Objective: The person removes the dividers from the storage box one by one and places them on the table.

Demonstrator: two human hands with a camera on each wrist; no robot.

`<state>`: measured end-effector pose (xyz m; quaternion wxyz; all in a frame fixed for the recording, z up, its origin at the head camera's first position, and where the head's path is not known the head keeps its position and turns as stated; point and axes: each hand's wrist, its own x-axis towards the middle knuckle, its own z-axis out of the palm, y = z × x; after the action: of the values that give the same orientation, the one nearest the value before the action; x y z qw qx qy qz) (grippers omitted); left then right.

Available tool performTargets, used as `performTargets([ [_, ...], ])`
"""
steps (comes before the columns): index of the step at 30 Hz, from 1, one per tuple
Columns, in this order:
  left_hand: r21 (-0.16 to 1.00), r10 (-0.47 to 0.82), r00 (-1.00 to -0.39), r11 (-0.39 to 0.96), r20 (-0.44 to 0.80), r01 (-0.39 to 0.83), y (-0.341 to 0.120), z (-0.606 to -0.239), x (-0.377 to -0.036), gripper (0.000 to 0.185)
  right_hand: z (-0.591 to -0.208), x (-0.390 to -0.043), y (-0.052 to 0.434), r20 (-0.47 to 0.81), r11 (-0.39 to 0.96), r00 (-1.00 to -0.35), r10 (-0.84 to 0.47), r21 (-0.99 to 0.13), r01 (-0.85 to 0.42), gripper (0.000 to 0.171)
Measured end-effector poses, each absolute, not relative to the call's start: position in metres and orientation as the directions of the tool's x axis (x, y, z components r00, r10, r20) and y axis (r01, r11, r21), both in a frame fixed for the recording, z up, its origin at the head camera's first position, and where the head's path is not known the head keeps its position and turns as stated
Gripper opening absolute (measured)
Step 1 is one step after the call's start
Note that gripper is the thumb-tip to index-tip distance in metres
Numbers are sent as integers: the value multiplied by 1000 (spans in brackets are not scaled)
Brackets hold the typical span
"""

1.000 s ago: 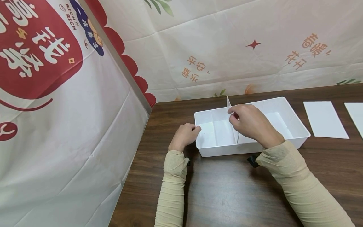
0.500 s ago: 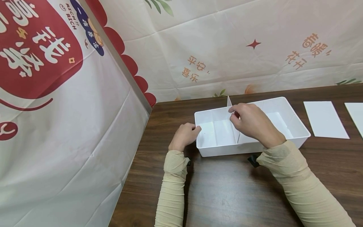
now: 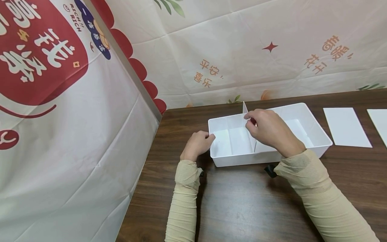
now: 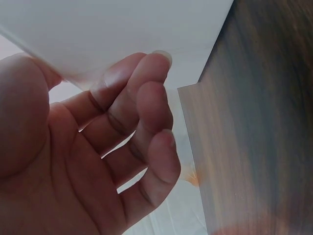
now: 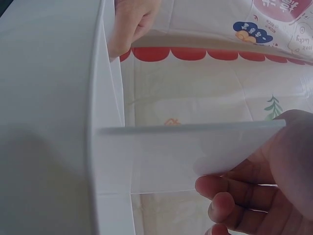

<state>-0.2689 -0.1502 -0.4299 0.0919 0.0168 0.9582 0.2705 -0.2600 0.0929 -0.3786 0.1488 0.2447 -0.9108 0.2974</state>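
A long white plastic box (image 3: 242, 159) lies on the table, divided into compartments. My left hand (image 3: 198, 145) grips its left end wall, the thumb over the rim and the curled fingers (image 4: 154, 105) against the outside. Over the middle of the box, my right hand (image 3: 270, 131) pinches a thin white divider panel (image 3: 244, 107) between thumb and fingers. The divider (image 5: 166, 159) stands crosswise in the box, its far top corner sticking up above the back rim. A further divider (image 3: 228, 137) stands to its left. My right hand hides part of the box's middle.
Two flat white panels (image 3: 347, 127) lie on the dark wood table (image 3: 235, 201) to the right of the box, the outer one cut off by the frame. Printed cloth (image 3: 229, 50) hangs behind the table, and another cloth (image 3: 99, 141) hangs along its left edge.
My right hand and the divider have shifted very slightly to the right. The box and my left hand have edged a trace rightward too; both holds are unchanged.
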Motion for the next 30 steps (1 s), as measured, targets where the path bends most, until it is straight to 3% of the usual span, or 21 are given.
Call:
performTargets([
  [30, 519, 85, -983, 855, -162, -11, -150, -429, -268, 42, -377, -260, 95, 454, 694, -820, -349, -464, -551, 27],
])
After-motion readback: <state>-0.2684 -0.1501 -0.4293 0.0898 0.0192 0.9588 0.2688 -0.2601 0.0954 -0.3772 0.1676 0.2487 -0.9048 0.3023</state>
